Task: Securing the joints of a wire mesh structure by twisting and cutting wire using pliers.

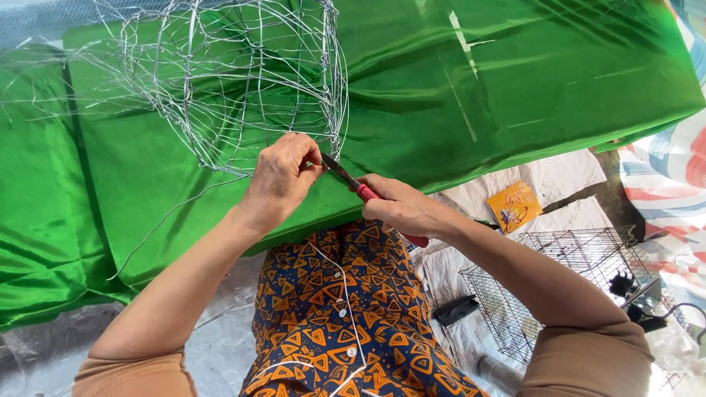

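I am watching both forearms reaching up from the bottom corners and meeting mid-frame. The left hand (282, 179) is bending at the wrist, its fingers (309, 157) pinching the lower rim of the wire frame (235, 81), which is lying on the green cloth (515, 95) in the upper left. The right hand (401, 208) is curling its fingers tight around the red-handled pliers (353, 184), tips touching that rim.
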